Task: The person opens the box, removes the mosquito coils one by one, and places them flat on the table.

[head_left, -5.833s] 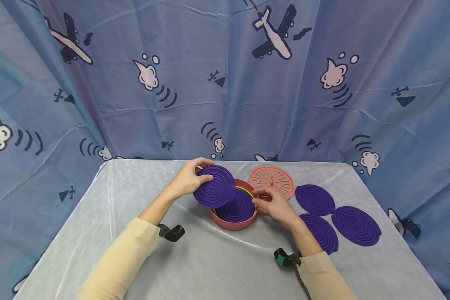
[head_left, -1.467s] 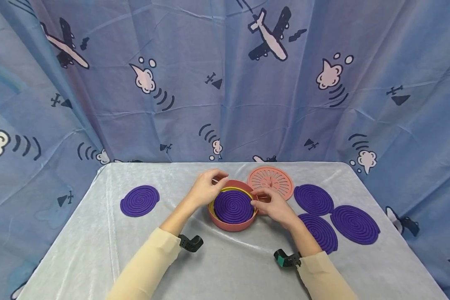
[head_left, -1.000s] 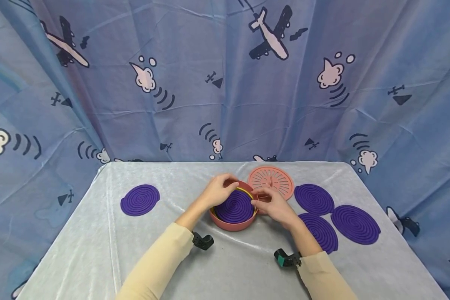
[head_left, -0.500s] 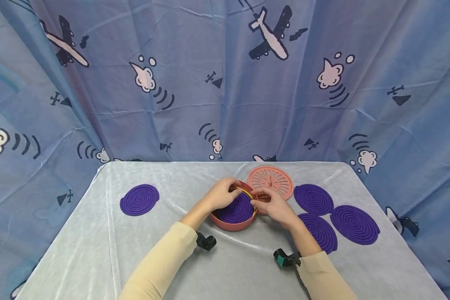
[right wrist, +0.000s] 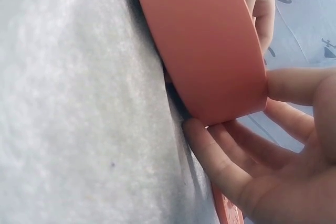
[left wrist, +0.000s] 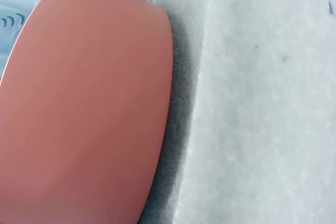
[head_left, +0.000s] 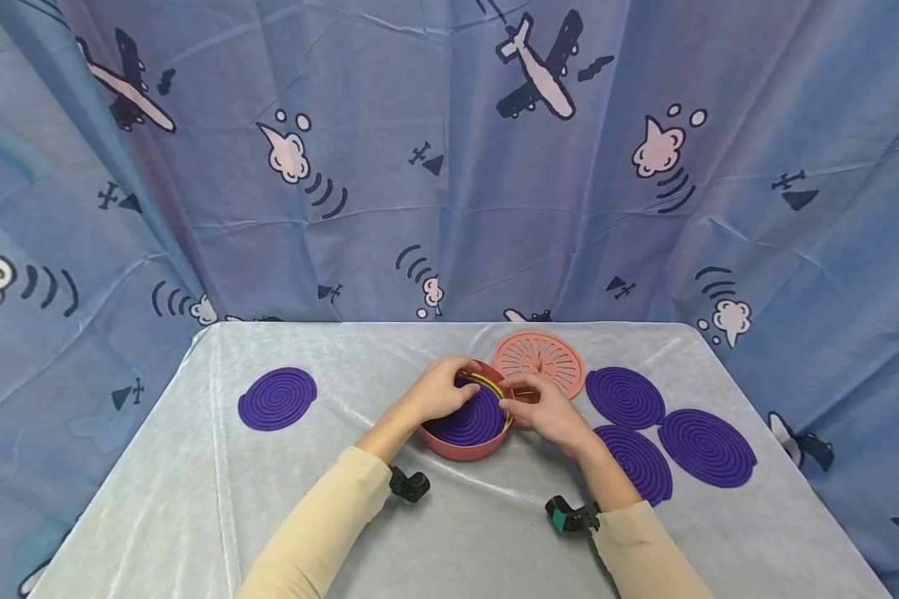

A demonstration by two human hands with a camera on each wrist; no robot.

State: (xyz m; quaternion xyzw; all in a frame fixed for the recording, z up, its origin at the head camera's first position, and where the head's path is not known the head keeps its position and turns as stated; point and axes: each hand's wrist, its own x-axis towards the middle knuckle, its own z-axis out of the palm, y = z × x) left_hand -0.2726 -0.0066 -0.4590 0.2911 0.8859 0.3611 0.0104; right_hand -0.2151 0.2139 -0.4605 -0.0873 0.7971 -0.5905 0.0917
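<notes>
A round coral-pink mosquito coil box (head_left: 460, 451) with a yellow inner rim holds a purple mosquito coil (head_left: 479, 416). My left hand (head_left: 438, 391) reaches over the left side of the box, its thumb over the coil and its curled fingers at the far inner edge. Whether it pinches the coil I cannot tell. My right hand (head_left: 545, 408) grips the right side of the box. In the right wrist view, its thumb is at the rim and its fingers (right wrist: 215, 163) are against the outer wall. The box wall (left wrist: 89, 93) hides most of the left hand in the left wrist view.
The slotted coral-pink lid (head_left: 539, 359) lies behind the right hand. Several purple coils lie on the grey cloth-covered table (head_left: 487, 532): one coil (head_left: 278, 399) at the left, others such as this coil (head_left: 707, 448) at the right. A patterned blue curtain (head_left: 449, 166) hangs behind.
My left hand set down a purple coil at the left, then came back to the box and into it. More of the yellow rim shows now. The right hand has stayed on the box.
</notes>
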